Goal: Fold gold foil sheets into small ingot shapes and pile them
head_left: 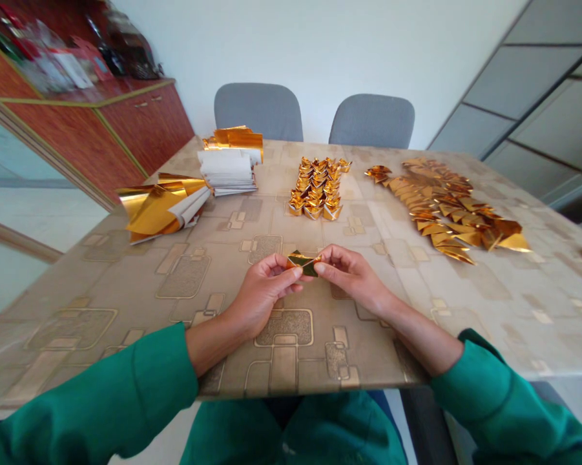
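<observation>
A small folded piece of gold foil paper (pixel 304 263) is held between both hands, just above the patterned tablecloth near the table's front. My left hand (pixel 267 284) pinches its left end between thumb and fingers. At the right end, my right hand (pixel 349 274) grips it the same way, fingers closed. Beyond the hands stand rows of finished-looking gold paper ingots (pixel 316 187), packed close together. To the right lies a broad spread of flat folded gold foil pieces (pixel 438 203), overlapping one another.
On the left sit a stack of white-backed paper sheets (pixel 227 171) and a pile of loosely bent gold foil sheets (pixel 162 206). Two grey chairs (pixel 259 111) stand behind the patterned table (pixel 184 278). A reddish wooden cabinet (pixel 140 123) is at the far left.
</observation>
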